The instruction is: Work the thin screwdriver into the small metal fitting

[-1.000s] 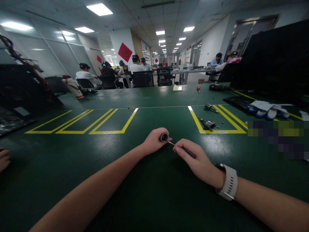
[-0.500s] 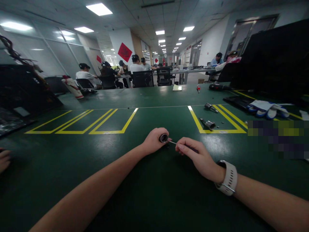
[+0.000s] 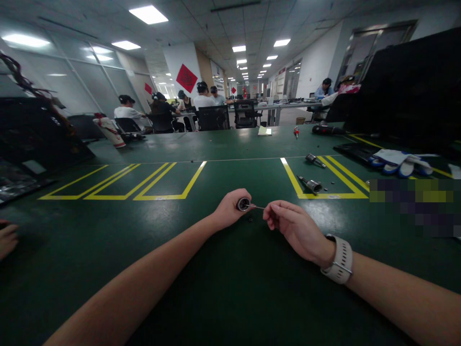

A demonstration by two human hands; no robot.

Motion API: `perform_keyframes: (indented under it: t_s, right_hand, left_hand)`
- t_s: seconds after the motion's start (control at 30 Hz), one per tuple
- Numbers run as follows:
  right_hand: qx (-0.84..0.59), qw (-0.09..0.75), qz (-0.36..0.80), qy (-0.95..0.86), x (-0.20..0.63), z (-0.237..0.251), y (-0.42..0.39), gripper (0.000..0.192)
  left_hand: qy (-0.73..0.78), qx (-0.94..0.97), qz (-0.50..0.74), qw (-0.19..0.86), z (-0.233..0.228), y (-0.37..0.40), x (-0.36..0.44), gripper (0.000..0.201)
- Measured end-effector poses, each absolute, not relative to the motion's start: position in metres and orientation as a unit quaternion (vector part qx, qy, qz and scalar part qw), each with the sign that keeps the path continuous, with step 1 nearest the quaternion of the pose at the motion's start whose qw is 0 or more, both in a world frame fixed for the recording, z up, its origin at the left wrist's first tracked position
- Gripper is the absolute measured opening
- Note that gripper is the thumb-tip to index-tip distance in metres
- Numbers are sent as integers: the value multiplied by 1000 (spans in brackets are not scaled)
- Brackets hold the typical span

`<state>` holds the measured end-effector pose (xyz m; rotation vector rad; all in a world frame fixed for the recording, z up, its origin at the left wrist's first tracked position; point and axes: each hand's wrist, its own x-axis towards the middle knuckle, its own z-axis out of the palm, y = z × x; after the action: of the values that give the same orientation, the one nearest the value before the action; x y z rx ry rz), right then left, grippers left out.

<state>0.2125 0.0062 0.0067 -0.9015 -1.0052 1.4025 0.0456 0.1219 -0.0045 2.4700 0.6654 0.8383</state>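
My left hand [image 3: 227, 209] is closed around a small metal cylinder [image 3: 243, 204], its round open end turned to the right. My right hand [image 3: 293, 228] pinches a thin screwdriver [image 3: 256, 207], whose shaft reaches into the cylinder's end; the handle is hidden in my fingers. A tiny dark screw [image 3: 250, 220] lies on the green table [image 3: 230, 288] just below the cylinder. A white watch [image 3: 339, 265] is on my right wrist.
Two more metal cylinders [image 3: 310, 184] [image 3: 313, 159] lie by the yellow lines at right. White and blue gloves [image 3: 399, 161], a black tray and a large black case sit far right. Another person's hand [image 3: 7, 238] rests at the left edge. Seated people work at tables behind.
My right hand has lifted and turned, so the screwdriver handle now hides in the fingers and the shaft lies more level. The left hand and cylinder rose slightly.
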Motion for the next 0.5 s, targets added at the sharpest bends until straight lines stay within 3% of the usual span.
perform_keyframes:
  t_s: [0.27,0.5]
  right_hand:
    - [-419,556,550,-461,208,9,2,15]
    - [-389,558,610,-405,213,6,8,15]
  left_hand:
    - [260,915,276,137,-5,122,46,15]
    - [249,924,266,119,-4,121,45,14]
